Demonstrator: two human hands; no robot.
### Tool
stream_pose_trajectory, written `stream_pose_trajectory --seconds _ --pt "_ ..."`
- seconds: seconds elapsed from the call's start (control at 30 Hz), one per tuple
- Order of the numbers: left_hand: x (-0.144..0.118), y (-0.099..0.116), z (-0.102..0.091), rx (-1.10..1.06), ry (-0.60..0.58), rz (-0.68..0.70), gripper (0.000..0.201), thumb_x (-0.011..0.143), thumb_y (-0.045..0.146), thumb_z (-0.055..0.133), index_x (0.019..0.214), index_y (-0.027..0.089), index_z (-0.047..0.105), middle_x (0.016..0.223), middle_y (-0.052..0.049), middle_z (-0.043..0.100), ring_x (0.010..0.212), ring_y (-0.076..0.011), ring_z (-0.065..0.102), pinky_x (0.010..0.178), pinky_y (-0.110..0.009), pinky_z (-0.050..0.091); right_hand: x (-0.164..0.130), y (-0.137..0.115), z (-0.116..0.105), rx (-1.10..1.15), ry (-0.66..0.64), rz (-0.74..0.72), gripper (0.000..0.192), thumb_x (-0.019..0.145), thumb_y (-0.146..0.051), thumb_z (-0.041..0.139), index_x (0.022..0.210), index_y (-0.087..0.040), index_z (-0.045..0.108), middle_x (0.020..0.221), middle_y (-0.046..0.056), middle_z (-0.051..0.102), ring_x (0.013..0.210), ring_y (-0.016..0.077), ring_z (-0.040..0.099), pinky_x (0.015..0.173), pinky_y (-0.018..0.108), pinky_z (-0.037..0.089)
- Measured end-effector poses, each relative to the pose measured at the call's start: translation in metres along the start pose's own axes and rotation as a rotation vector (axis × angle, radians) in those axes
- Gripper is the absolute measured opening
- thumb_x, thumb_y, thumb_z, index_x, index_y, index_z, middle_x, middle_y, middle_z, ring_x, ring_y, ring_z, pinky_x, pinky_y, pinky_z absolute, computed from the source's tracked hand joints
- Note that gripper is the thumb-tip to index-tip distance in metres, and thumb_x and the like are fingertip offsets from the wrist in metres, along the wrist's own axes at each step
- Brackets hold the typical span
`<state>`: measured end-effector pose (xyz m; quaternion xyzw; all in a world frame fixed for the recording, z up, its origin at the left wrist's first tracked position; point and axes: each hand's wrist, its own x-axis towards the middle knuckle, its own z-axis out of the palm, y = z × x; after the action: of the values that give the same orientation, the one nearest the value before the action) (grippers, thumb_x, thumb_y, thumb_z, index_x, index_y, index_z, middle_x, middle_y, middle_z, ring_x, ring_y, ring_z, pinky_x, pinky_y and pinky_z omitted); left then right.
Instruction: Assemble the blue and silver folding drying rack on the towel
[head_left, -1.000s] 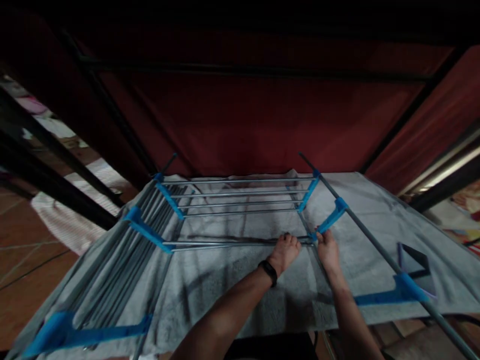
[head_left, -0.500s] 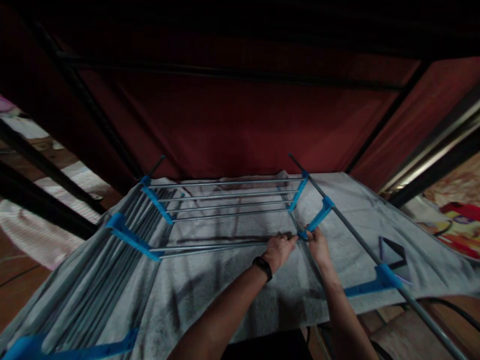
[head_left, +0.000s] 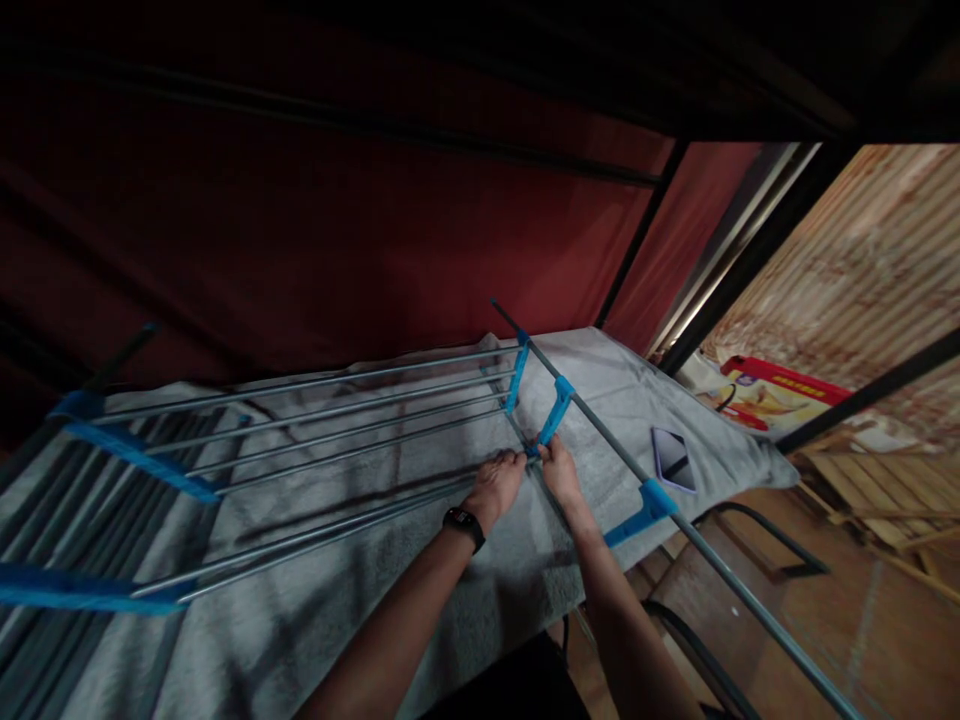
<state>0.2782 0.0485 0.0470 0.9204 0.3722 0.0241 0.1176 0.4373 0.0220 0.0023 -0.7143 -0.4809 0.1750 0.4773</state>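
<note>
A metal rack with blue plastic brackets, like a drying rack in parts, lies on a grey cloth [head_left: 442,590]. My left hand [head_left: 497,486], with a black wristband, is closed around the right end of the front metal rods [head_left: 330,525]. Beside it, my right hand [head_left: 561,472] pinches the lower end of a blue bracket [head_left: 556,410] where those rods meet it. That bracket hangs from a long metal pole [head_left: 619,448]. Behind, several thinner rods [head_left: 360,388] run between two other blue brackets. My fingers hide the joint itself.
More rods [head_left: 45,510] lie bundled at the left. A phone [head_left: 673,460] rests on the cloth at the right, near another blue bracket [head_left: 641,514]. Red fabric [head_left: 390,240] on a dark frame rises behind. A red and yellow package [head_left: 776,392] and wooden slats [head_left: 877,490] are farther right.
The view has turned to the right, so the rack and hands appear farther left. Both hands keep their places at the same joint of rods and bracket.
</note>
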Motion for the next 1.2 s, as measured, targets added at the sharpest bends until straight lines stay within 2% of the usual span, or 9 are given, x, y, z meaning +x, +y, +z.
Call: stream_pose_trajectory --seconds 0.1,0.2,0.3,0.47,0.6,0.73,0.93,1.2 --pt "-0.001 0.002 -0.007 0.018 -0.007 0.017 0.051 0.106 0.013 0.038 0.154 0.028 0.050 0.128 -0.011 0.073 0.114 -0.0241 0.072 0.094 -0.034 0.056 0.000 0.001 0.000 -0.013 0.005 0.010 0.028 0.091 -0.040 0.048 0.104 -0.021 0.064 0.102 0.013 0.074 0.091 0.0267 0.067 0.087 0.040 0.053" --pt "-0.001 0.007 -0.009 0.060 -0.041 0.012 0.052 0.108 0.018 0.036 0.157 0.033 0.047 0.118 -0.011 0.076 0.105 -0.0245 0.075 0.088 -0.034 0.056 0.001 0.002 -0.001 0.008 0.001 0.002 0.027 0.090 -0.042 0.048 0.103 -0.023 0.063 0.098 0.012 0.073 0.090 0.0265 0.066 0.086 0.039 0.052" --pt "0.001 0.013 -0.007 0.080 -0.052 0.011 0.051 0.105 0.011 0.035 0.151 0.027 0.052 0.120 -0.015 0.075 0.106 -0.0263 0.074 0.089 -0.037 0.057 0.002 0.003 -0.002 0.007 -0.006 -0.001 0.028 0.089 -0.044 0.048 0.102 -0.023 0.063 0.095 0.011 0.073 0.089 0.0264 0.066 0.084 0.038 0.051" --pt "0.006 0.022 -0.003 0.064 -0.015 0.037 0.042 0.103 0.006 0.036 0.139 0.016 0.057 0.132 -0.020 0.067 0.124 -0.0277 0.066 0.102 -0.040 0.054 0.001 0.000 -0.003 -0.005 -0.012 -0.010 0.027 0.089 -0.043 0.049 0.100 -0.023 0.062 0.089 0.009 0.072 0.080 0.0245 0.063 0.079 0.036 0.050" --pt "0.008 0.021 -0.003 0.042 -0.006 0.054 0.038 0.104 0.006 0.036 0.134 0.016 0.058 0.128 -0.017 0.067 0.122 -0.0250 0.066 0.105 -0.038 0.053 0.000 -0.003 -0.004 0.000 -0.020 -0.006 0.025 0.089 -0.043 0.049 0.098 -0.024 0.062 0.087 0.008 0.072 0.079 0.0242 0.063 0.078 0.035 0.050" --pt "0.009 0.016 -0.003 0.026 -0.010 0.048 0.041 0.103 0.006 0.036 0.138 0.017 0.056 0.128 -0.015 0.069 0.119 -0.0233 0.068 0.100 -0.035 0.055 -0.001 -0.004 -0.004 0.006 -0.029 -0.015 0.024 0.091 -0.042 0.048 0.098 -0.024 0.061 0.089 0.009 0.072 0.081 0.0242 0.064 0.078 0.035 0.050" --pt "0.018 0.011 -0.006 -0.084 -0.027 -0.039 0.033 0.109 0.029 0.046 0.139 0.024 0.059 0.130 -0.012 0.072 0.113 -0.0234 0.072 0.093 -0.034 0.057 -0.004 -0.008 -0.001 -0.013 -0.009 -0.038 0.021 0.090 -0.035 0.047 0.098 -0.024 0.062 0.085 0.008 0.071 0.078 0.0238 0.064 0.076 0.035 0.051" --pt "0.021 0.009 -0.012 -0.105 -0.048 -0.064 0.033 0.110 0.029 0.041 0.135 0.028 0.063 0.126 -0.008 0.077 0.113 -0.0228 0.073 0.092 -0.033 0.055 -0.003 -0.009 0.000 -0.016 -0.021 -0.022 0.023 0.089 -0.033 0.047 0.100 -0.023 0.063 0.089 0.010 0.073 0.080 0.0257 0.066 0.077 0.037 0.053"
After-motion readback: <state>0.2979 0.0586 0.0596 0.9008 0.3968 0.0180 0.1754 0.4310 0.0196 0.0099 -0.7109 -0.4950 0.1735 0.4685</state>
